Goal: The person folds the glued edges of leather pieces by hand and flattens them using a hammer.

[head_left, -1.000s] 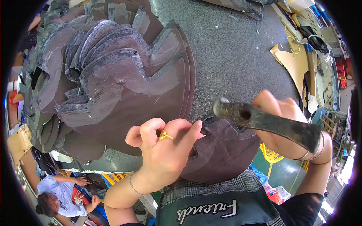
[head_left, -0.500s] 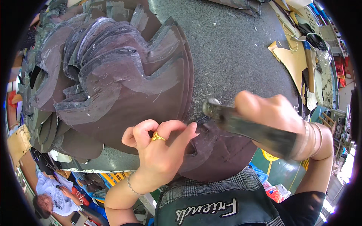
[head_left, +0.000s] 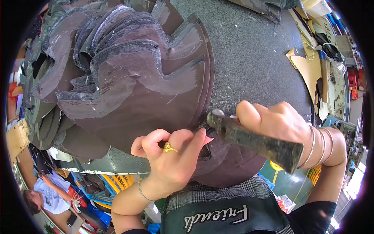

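My right hand is wrapped round a hammer. The hammer's dark steel head has a rounded face, which hangs just right of my left fingertips. My left hand, wearing a gold ring, is pinched with thumb and forefinger at the edge of a dark brown leather-like piece. That piece lies over the near table edge, against my apron, and has a notch beside my thumb. Exactly what lies between the fingertips is hidden. Left of my hands, a large stack of similar curved brown pieces overlaps, with greyish, scuffed notched edges.
The grey speckled table extends behind my hands. On its right lie tan offcuts and a wooden-handled tool. More dark pieces rest at the far edge. Below left are a yellow basket and another person.
The hammer has come down and left, closer to my left fingertips. My left hand keeps its pinch at the piece. The whole view has shifted slightly.
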`<state>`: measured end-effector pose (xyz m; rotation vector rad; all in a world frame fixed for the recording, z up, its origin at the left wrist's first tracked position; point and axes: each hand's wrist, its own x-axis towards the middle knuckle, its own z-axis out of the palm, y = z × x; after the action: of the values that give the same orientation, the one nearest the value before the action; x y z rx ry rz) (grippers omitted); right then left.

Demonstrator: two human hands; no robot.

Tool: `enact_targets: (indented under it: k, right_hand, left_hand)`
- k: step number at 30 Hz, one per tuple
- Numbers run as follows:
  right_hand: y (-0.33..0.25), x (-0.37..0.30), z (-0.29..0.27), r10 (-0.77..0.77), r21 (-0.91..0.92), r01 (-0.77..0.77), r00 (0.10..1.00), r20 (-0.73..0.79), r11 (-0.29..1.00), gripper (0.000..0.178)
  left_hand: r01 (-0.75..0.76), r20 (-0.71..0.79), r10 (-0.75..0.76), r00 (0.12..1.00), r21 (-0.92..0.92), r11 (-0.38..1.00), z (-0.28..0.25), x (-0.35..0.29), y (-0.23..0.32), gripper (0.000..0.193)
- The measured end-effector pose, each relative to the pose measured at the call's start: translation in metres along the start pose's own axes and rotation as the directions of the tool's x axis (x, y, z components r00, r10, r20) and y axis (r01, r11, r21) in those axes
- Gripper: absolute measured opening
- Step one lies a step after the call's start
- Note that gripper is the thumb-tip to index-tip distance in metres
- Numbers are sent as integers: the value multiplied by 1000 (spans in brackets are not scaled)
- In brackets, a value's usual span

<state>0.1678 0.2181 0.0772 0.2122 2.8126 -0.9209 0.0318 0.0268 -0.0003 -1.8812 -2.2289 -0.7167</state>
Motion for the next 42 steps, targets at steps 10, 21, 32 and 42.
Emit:
enact_targets:
  k: [10,21,32,42]
  right_hand:
    - [0,4,2,24,34,-23,1000,-7,999,20]
    - [1,7,5,-44,-72,43,999,-21,996,32]
    - [-7,18,0,-140,-238,157,987,84,959,30]
    - [-10,29,2,-278,-344,308,951,136,887,23]
  left_hand:
    - [223,5,-223,975,39,974,-4,-14,24,35]
    - [302,16,-301,953,-90,949,0,-18,30,24]
    - [255,-21,-258,966,-85,963,0,-24,33,22]
    - [194,-22,-195,980,-47,980,3,-27,26,16]
